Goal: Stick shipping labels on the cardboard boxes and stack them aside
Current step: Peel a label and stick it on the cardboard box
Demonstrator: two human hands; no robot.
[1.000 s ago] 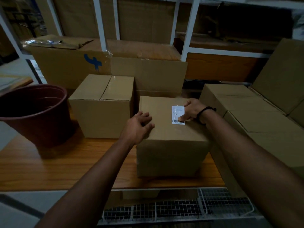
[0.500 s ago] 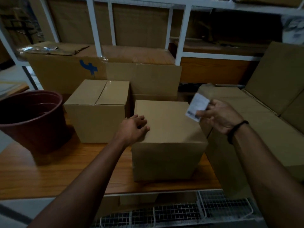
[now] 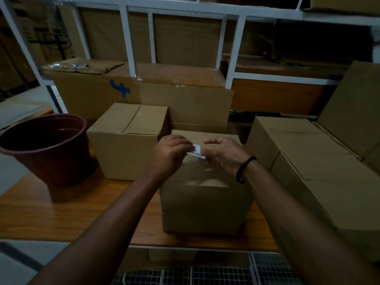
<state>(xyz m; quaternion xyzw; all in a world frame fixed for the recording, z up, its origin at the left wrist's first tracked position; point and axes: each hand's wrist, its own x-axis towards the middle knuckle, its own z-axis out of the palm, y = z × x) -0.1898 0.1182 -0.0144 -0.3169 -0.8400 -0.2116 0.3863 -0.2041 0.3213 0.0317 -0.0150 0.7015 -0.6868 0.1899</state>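
A plain cardboard box [image 3: 205, 204] stands on the wooden table [image 3: 61, 219] in front of me. Above its top, both hands meet on a small white shipping label [image 3: 197, 151]. My left hand [image 3: 170, 154] pinches the label's left edge between thumb and fingers. My right hand [image 3: 224, 155], with a black band on the wrist, holds the label's right side from below. Most of the label is hidden by the fingers. A second closed box [image 3: 127, 140] stands just left and behind the first.
A dark red plastic pot [image 3: 45, 149] sits at the table's left. A long taped carton [image 3: 144, 95] with a blue mark lies behind. Stacked cardboard boxes [image 3: 308, 161] fill the right side. A white metal rack [image 3: 232, 48] rises behind, with wire mesh [image 3: 205, 274] below the table.
The right hand lifted the label off the box top, swung it right, then brought it back over the box. The left hand left the box's corner and took hold of the label.
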